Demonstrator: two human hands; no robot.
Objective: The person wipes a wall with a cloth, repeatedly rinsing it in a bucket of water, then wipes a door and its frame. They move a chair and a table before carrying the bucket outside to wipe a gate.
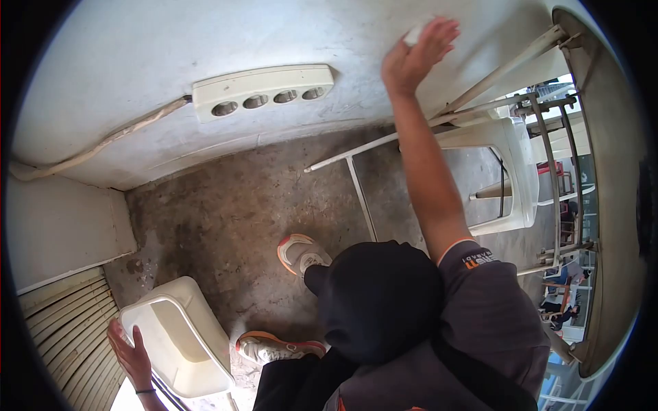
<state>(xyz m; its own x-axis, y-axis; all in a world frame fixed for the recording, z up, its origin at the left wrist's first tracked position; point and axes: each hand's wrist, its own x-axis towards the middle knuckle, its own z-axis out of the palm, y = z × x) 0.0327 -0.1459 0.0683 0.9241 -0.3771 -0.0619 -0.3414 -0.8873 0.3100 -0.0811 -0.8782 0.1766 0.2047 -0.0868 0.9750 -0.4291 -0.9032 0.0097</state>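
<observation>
High on the pale wall (363, 41), my right hand (421, 58) presses a small white piece (412, 35), perhaps a cloth or sponge, largely covered by the palm. The arm is stretched out to the upper right of the power strip (264, 92). My left hand (130, 353), with a dark band at the wrist, is at the lower left by the rim of a white plastic bin (205, 322). Its thumb stands apart from the fingers, and no object shows between them. The inside of the bin looks bare.
A cable (103, 144) runs left from the power strip. White plastic furniture (514, 171) and metal bars (353, 151) stand at the right, beside a large round-edged panel (613, 198). Slatted panelling (72, 335) is at the lower left. A black cap (384, 301) hides part of the floor.
</observation>
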